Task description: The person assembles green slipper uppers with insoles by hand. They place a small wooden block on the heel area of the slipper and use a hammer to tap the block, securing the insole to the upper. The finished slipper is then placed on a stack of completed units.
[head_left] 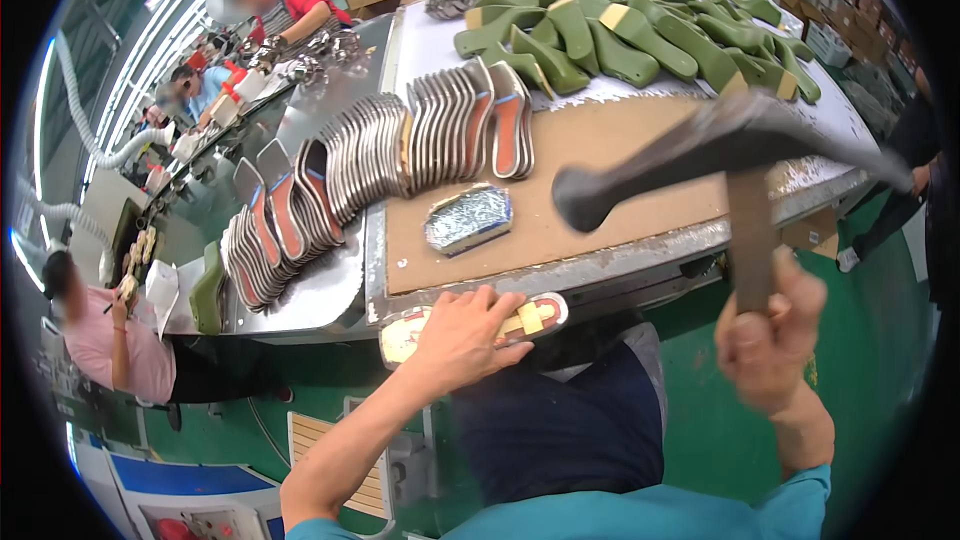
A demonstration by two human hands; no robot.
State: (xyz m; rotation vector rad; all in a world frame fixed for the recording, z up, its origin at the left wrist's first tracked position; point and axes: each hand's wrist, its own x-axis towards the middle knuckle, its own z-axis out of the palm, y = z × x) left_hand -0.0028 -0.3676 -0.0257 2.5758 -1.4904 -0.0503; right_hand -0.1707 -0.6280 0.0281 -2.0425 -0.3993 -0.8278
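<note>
My left hand (465, 340) is wrapped over a shoe-shaped piece (548, 312), likely a last with an insole, close to the near edge of the table. Cream and reddish patches and a yellow strip show on its upper face; its middle is hidden under my fingers. Raised at the right, my right hand (772, 345) grips a hammer (750, 230) by its wooden handle. The dark hammer head, blurred by motion, hangs over the table's right part, apart from the shoe piece. Beyond my left hand lies a small blue-edged tray (468, 220) of tiny shiny bits.
Curved metal-edged insole-shaped pieces (370, 155) stand in a long row at the left. Green shoe lasts (625, 50) are heaped at the back; another green last (207, 290) stands far left. A brown board (560, 250) covers the near tabletop. Several people work along the left.
</note>
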